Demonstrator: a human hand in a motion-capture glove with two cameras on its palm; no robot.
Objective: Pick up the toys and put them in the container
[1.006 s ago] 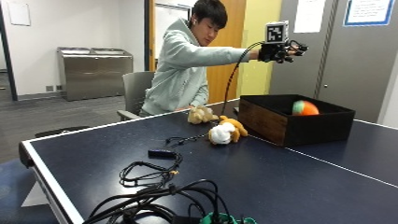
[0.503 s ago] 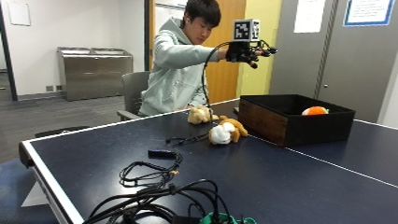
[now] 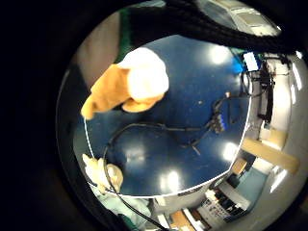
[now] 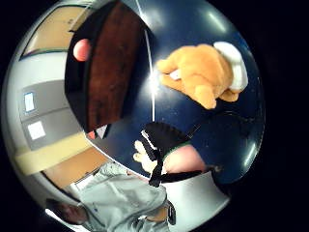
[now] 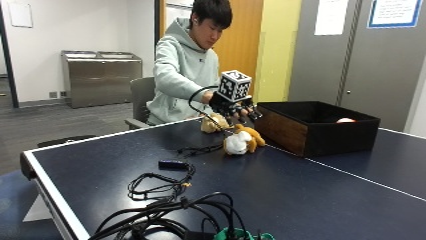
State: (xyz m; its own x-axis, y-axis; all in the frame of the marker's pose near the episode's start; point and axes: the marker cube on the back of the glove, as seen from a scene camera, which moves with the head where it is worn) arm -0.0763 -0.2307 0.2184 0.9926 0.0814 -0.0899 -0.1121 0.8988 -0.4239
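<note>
Hand [image 5: 241,111] hovers above orange plush [image 5: 241,141] (fingers partly hidden).

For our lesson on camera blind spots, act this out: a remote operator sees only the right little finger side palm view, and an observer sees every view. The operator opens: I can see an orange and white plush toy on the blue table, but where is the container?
Observer: The black container stands on the table right beside the orange plush toy.
Operator: Is anything inside it?
Observer: Yes, an orange ball lies in it, near the far wall.
Operator: Does my hand hold anything?
Observer: No. The gloved right hand hovers just above the toy with its fingers hanging relaxed, holding nothing.
</note>
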